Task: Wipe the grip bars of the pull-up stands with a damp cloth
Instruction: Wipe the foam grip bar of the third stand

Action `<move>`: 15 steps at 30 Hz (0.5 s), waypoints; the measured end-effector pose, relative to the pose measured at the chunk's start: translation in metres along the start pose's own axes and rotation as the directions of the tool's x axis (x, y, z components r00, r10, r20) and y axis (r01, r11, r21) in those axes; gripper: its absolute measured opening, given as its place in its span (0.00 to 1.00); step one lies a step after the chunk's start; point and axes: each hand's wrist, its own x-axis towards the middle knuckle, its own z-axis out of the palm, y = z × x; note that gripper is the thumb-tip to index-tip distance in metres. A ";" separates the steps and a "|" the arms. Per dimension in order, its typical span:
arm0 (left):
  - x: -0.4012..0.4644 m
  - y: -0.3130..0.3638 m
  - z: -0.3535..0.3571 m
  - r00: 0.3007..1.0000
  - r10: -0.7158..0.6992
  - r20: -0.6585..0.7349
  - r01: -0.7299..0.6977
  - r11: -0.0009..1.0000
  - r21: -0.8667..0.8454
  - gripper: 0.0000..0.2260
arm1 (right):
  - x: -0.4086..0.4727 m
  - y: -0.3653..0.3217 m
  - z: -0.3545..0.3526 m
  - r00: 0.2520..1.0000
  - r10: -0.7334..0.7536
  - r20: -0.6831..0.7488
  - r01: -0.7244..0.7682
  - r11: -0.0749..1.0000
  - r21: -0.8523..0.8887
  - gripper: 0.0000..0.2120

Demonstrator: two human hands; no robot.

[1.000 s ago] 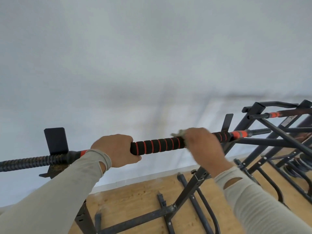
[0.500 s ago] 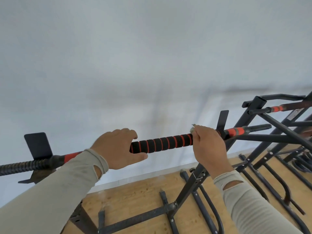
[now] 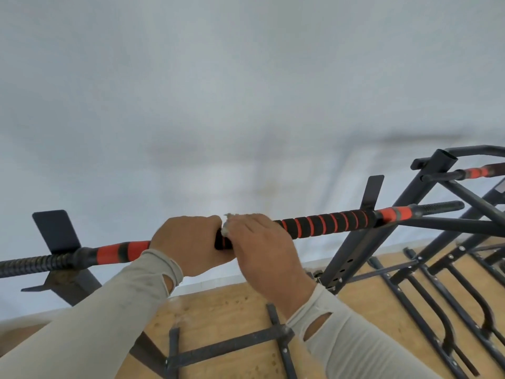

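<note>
A black grip bar with orange stripes [image 3: 328, 224] runs across the view from lower left to upper right. My left hand [image 3: 188, 242] grips the bar near its middle. Right beside it, my right hand [image 3: 262, 250] is wrapped round the bar with a pale cloth [image 3: 228, 222] under the fingers; only a small edge of the cloth shows between the two hands. The hands touch each other.
A white wall fills the background. Black bracket plates [image 3: 54, 231] stand at each end of the bar. A second pull-up stand [image 3: 451, 170] with an orange-striped bar is at the right. Black frame legs [image 3: 232, 343] spread over the wooden floor below.
My right hand has slid the cloth leftward along the bar, from near the right bracket to right against my left hand. The left hand has kept its grip.
</note>
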 end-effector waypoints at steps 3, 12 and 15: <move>0.001 -0.002 0.002 1.000 -0.017 0.021 0.017 0.999 -0.038 0.24 | 0.008 0.047 -0.038 0.951 0.171 0.257 -0.091 0.951 -0.297 0.08; 0.000 -0.003 0.003 1.000 -0.012 0.007 0.013 0.999 -0.050 0.24 | 0.020 0.045 -0.054 0.875 0.379 0.302 -0.244 0.883 -0.401 0.07; -0.001 -0.002 0.002 1.000 -0.018 -0.017 0.017 0.999 -0.040 0.24 | 0.018 -0.002 -0.022 0.941 0.247 0.233 -0.203 0.959 -0.197 0.07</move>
